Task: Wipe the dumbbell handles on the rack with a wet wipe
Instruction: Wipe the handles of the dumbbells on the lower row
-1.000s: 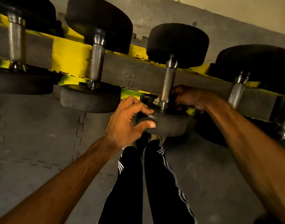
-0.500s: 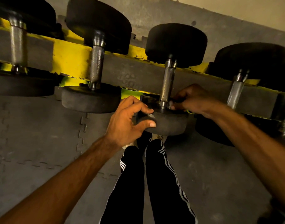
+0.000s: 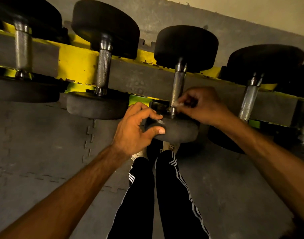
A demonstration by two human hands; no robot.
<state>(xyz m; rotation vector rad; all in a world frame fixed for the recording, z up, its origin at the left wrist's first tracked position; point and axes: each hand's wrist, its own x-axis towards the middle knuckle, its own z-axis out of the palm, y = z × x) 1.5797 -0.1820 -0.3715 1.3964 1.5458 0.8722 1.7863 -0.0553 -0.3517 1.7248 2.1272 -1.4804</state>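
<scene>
Several black dumbbells with knurled steel handles lie across a yellow rack point(image 3: 75, 61). My left hand point(image 3: 135, 130) grips the near rubber head point(image 3: 180, 130) of the middle dumbbell, thumb under its edge. My right hand point(image 3: 203, 106) pinches a small white wet wipe point(image 3: 179, 104) against the lower end of that dumbbell's handle point(image 3: 178, 85). Most of the wipe is hidden in my fingers.
Neighbouring dumbbell handles stand at the left point(image 3: 103, 69) and right point(image 3: 249, 100) of the one I hold. Grey interlocking floor mats point(image 3: 35, 144) lie below the rack. My legs in black striped trousers point(image 3: 165, 195) stand right under the dumbbell. A wall runs behind.
My right hand has shifted a little up and to the right at the handle's lower end, and the white wipe now shows at my fingertips. My left hand has stayed on the head.
</scene>
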